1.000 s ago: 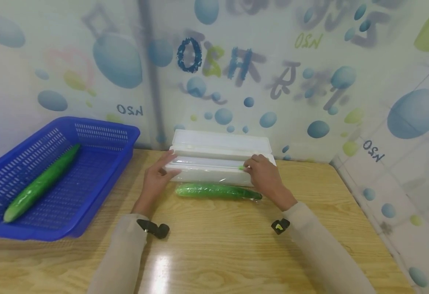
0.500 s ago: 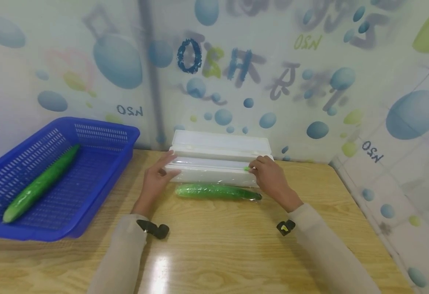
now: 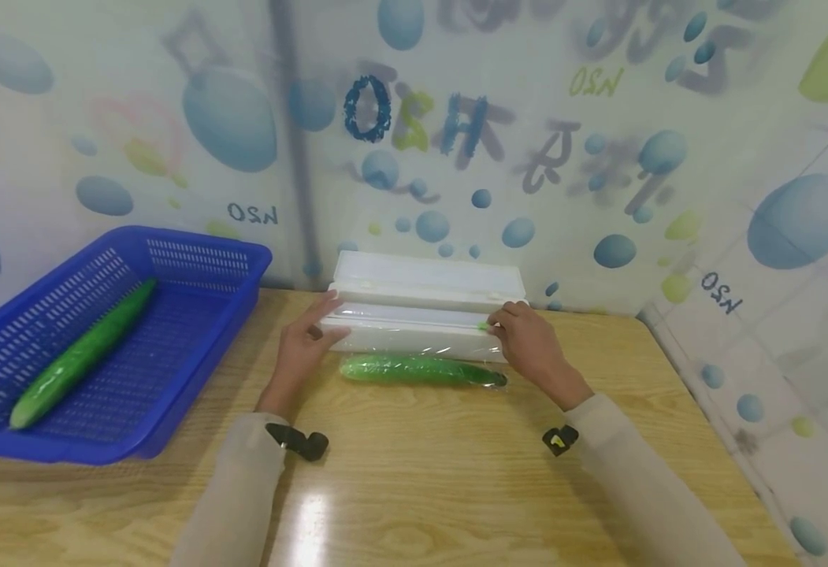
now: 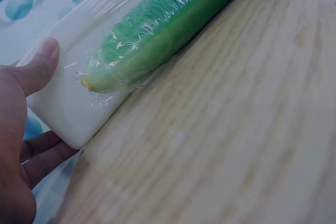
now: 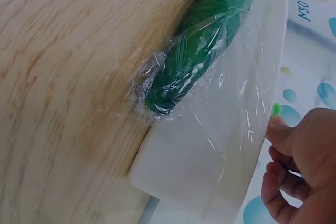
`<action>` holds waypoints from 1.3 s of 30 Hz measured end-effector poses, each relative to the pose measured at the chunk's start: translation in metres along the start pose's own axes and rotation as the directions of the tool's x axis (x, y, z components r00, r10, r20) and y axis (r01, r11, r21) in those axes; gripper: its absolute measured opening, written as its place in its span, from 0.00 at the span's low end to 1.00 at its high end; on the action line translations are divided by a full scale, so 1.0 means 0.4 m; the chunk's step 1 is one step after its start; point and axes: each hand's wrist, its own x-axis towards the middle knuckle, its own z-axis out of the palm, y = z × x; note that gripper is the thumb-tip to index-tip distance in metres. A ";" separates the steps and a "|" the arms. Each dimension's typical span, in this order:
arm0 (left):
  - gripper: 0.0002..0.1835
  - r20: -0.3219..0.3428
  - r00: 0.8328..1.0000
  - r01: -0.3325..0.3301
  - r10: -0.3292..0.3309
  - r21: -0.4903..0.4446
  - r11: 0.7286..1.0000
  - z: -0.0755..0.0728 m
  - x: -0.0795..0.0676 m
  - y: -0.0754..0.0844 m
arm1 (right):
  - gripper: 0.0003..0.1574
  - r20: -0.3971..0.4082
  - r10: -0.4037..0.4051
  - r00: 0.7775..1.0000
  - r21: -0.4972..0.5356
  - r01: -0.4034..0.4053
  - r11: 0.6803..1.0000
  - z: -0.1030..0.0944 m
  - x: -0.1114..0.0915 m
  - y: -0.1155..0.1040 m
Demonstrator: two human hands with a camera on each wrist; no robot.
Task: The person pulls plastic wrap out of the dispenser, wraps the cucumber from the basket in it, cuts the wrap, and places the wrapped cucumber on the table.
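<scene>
A white cling film dispenser (image 3: 414,340) stands at the back of the table, its lid (image 3: 428,272) raised. My left hand (image 3: 303,340) grips the dispenser's left end, thumb on the front face (image 4: 44,64) in the left wrist view. With thumb and fingers my right hand (image 3: 527,339) pinches the small green slide cutter (image 3: 483,326) near the right end of the dispenser's top edge. In front lies a cucumber (image 3: 414,368) wrapped in clear film. The film (image 5: 210,114) runs from it up over the dispenser's front in the right wrist view.
On the left sits a blue plastic basket (image 3: 194,346) with another cucumber (image 3: 87,354) in it. A patterned wall (image 3: 456,197) rises right behind the dispenser, and a second wall (image 3: 775,331) borders the wooden table (image 3: 414,488) on the right.
My right hand has slid a little to the right along the dispenser, bringing the green slide cutter with it. The left hand and the wrapped cucumber stay where they were.
</scene>
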 end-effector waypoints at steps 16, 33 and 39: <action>0.26 -0.013 1.000 -0.013 0.013 -0.002 1.000 0.000 0.004 -0.004 | 0.05 -0.005 -0.017 1.000 0.023 0.017 1.000 -0.008 0.002 0.008; 0.27 -0.004 1.000 -0.011 0.011 -0.002 1.000 -0.001 0.004 -0.001 | 0.04 0.015 0.009 1.000 0.012 -0.010 1.000 -0.016 -0.012 0.026; 0.27 -0.009 1.000 -0.018 0.018 0.013 1.000 0.001 0.002 -0.003 | 0.04 0.012 0.012 1.000 -0.013 -0.012 1.000 -0.028 -0.025 0.043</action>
